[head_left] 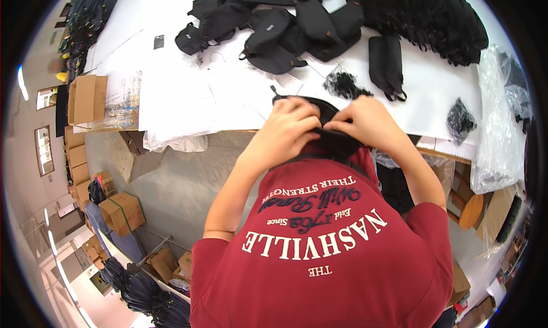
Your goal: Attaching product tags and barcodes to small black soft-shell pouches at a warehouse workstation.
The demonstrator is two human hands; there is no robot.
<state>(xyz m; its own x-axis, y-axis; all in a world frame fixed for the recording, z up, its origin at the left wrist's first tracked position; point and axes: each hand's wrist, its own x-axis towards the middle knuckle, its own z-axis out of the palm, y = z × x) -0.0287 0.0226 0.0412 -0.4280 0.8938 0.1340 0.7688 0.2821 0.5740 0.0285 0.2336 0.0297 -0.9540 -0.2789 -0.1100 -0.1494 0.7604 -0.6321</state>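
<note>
Close to my body, at the near edge of the white table (228, 108), a small black fabric bag (337, 140) is between my two hands. My left hand (294, 120) has its fingers curled over the bag's left side. From the right, my right hand (365, 118) pinches the bag's edge with thumb and fingers. The bag's mouth appears parted between the hands, its dark inside showing little detail. A short strap or pull tab (275, 91) sticks out beyond my left fingers. The fingertips are partly hidden by the fabric.
Black bags (271, 34) lie heaped at the far middle, with a long stack of black bags (425, 23) to their right. One bag (385, 63) lies apart. A black cord tangle (344, 84) is just beyond my hands. Clear plastic (491, 128) hangs over the right edge; a carton (87, 100) stands left.
</note>
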